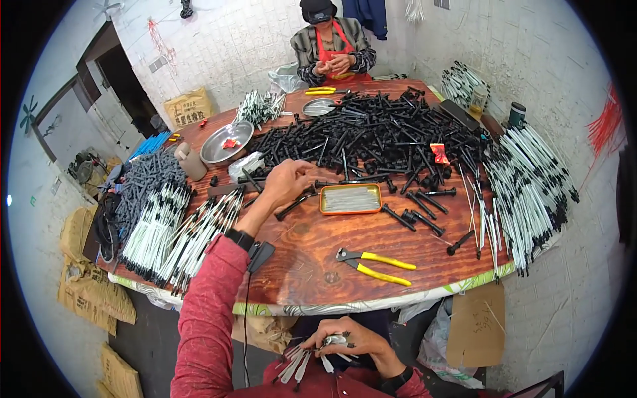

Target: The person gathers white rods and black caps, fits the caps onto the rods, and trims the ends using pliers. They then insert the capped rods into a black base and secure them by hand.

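Note:
My left hand (pixel 289 186) is over the table at the near edge of a heap of black plastic rods with flared ends (pixel 371 132). Its fingers are bent together beside a few of these rods; what lies between the fingertips, if anything, is hidden. Low in front of my body, my right hand (pixel 355 337) is closed around a bundle of thin white sticks with black tips (pixel 302 365). Right of my left hand sits an orange-rimmed tin (pixel 350 211) of thin pale, needle-like pieces. Yellow-handled cutting pliers (pixel 378 264) lie nearer to me.
White black-tipped sticks (pixel 156 232) are stacked at left, with more (pixel 531 192) at right. A metal bowl (pixel 227 154), a beige bottle (pixel 190 163) and grey pieces (pixel 152 176) stand or lie at far left. Across the table sits another person (pixel 335 50) with hands together.

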Demonstrator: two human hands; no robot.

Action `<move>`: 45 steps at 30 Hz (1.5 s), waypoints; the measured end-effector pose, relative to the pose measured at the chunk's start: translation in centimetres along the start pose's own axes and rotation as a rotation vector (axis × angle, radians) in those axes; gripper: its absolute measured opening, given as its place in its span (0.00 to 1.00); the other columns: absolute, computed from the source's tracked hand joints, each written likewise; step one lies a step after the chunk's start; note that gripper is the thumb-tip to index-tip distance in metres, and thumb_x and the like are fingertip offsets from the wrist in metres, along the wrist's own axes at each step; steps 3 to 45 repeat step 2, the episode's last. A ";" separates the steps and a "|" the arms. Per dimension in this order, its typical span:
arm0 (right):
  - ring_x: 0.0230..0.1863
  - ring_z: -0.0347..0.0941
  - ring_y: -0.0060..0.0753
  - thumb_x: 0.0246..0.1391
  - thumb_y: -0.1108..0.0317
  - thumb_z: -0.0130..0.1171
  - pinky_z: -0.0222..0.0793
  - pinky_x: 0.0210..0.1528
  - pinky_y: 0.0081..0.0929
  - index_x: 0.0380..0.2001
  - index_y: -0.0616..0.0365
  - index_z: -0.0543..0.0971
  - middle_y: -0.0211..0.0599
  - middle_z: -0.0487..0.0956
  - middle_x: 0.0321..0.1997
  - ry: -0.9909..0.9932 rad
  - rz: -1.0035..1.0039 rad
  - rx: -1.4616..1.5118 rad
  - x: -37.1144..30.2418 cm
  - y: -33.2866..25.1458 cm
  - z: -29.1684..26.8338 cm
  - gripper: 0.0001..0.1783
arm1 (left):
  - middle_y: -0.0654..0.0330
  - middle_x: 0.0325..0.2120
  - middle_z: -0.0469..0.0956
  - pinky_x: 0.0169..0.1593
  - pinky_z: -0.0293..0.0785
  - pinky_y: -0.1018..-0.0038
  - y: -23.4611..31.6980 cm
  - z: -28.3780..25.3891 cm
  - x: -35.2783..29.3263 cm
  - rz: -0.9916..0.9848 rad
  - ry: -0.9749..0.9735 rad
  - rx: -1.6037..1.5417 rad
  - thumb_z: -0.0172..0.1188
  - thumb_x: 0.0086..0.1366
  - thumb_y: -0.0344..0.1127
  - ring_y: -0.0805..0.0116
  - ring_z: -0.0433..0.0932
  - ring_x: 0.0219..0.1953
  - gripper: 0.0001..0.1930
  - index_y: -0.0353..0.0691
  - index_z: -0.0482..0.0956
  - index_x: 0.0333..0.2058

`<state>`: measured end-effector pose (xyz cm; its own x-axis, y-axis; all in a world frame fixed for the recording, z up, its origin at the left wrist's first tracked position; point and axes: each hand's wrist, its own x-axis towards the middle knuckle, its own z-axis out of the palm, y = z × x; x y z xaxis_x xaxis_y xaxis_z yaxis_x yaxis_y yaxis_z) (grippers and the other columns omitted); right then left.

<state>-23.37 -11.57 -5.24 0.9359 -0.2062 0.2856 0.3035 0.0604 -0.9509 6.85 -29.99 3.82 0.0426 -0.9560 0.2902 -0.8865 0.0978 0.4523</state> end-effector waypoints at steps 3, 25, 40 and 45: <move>0.53 0.80 0.37 0.60 0.75 0.62 0.72 0.58 0.34 0.37 0.63 0.78 0.45 0.83 0.51 -0.018 -0.009 -0.025 -0.4 0.4 -0.7 0.04 | 0.51 0.39 0.79 0.47 0.74 0.63 -0.4 2.7 2.7 0.169 0.097 0.044 0.65 0.60 0.37 0.60 0.80 0.43 0.18 0.42 0.81 0.49; 0.53 0.80 0.37 0.60 0.75 0.62 0.72 0.58 0.34 0.37 0.63 0.78 0.45 0.83 0.51 -0.018 -0.009 -0.025 -0.4 0.4 -0.7 0.04 | 0.51 0.39 0.79 0.47 0.74 0.63 -0.4 2.7 2.7 0.169 0.097 0.044 0.65 0.60 0.37 0.60 0.80 0.43 0.18 0.42 0.81 0.49; 0.53 0.80 0.37 0.60 0.75 0.62 0.72 0.58 0.34 0.37 0.63 0.78 0.45 0.83 0.51 -0.018 -0.009 -0.025 -0.4 0.4 -0.7 0.04 | 0.51 0.39 0.79 0.47 0.74 0.63 -0.4 2.7 2.7 0.169 0.097 0.044 0.65 0.60 0.37 0.60 0.80 0.43 0.18 0.42 0.81 0.49; 0.53 0.80 0.37 0.60 0.75 0.62 0.72 0.58 0.34 0.37 0.63 0.78 0.45 0.83 0.51 -0.018 -0.009 -0.025 -0.4 0.4 -0.7 0.04 | 0.51 0.39 0.79 0.47 0.74 0.63 -0.4 2.7 2.7 0.169 0.097 0.044 0.65 0.60 0.37 0.60 0.80 0.43 0.18 0.42 0.81 0.49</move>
